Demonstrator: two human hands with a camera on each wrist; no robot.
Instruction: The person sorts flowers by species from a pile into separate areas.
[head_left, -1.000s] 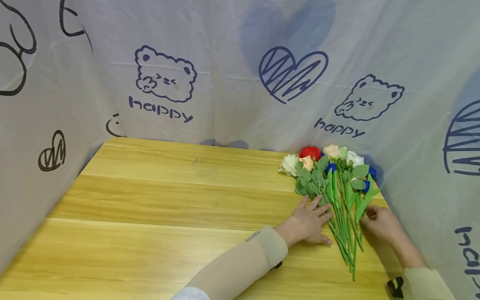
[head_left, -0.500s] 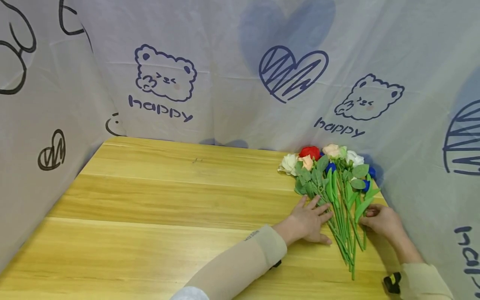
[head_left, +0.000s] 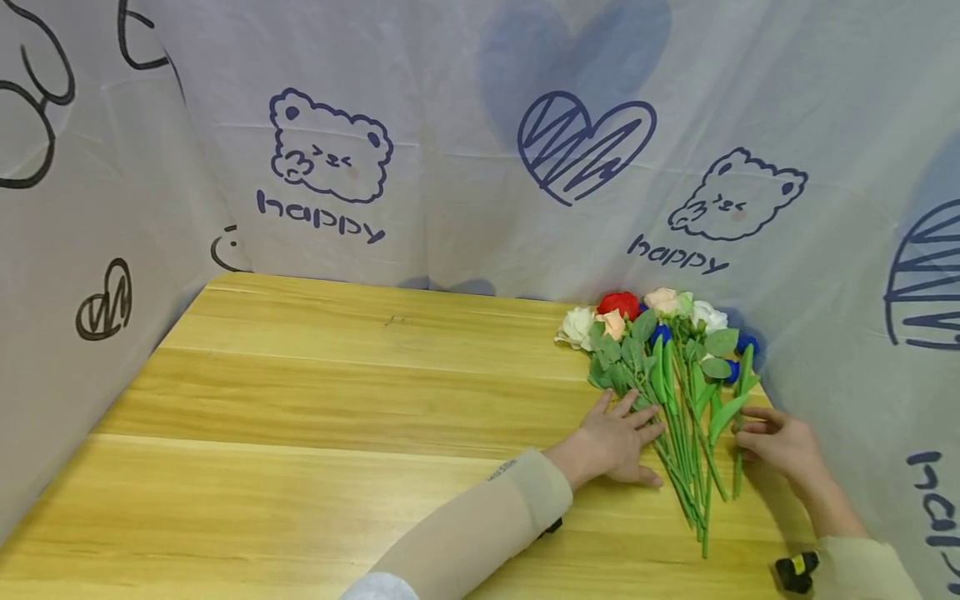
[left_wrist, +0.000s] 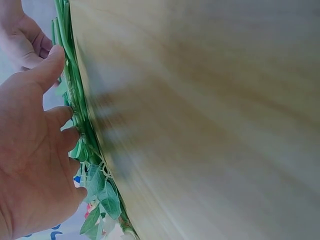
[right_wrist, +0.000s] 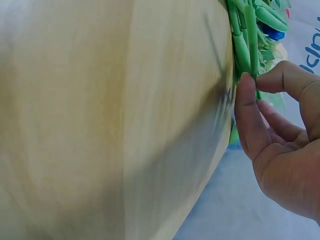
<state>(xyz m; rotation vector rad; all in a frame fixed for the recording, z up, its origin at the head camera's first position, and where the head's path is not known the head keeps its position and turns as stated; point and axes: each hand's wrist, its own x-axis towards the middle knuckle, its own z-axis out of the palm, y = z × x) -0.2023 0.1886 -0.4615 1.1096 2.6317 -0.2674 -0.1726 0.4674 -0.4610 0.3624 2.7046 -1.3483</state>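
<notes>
At the table's back right lies a bunch of artificial flowers [head_left: 678,400], its long green stems [left_wrist: 70,55] pointing toward the near edge. My left hand [head_left: 617,442] rests with spread fingers over the left side of the stems and the lower leaves [left_wrist: 102,187]. On the other side, my right hand [head_left: 783,446] pinches the green stem [right_wrist: 252,42] of one blue flower [head_left: 747,342] between thumb and fingertip. This stem stands a little apart from the bunch, and broad green leaves grow along it.
The blooms are red [head_left: 618,304], peach, cream, white and blue, by the back edge. A pale printed cloth [head_left: 465,167] hangs behind and at both sides of the wooden table [head_left: 315,392]. The right hand is close to the table's right edge.
My right hand has taken hold of a blue flower's stem and moved slightly right with it, separating it from the bunch. The left hand has stayed in place.
</notes>
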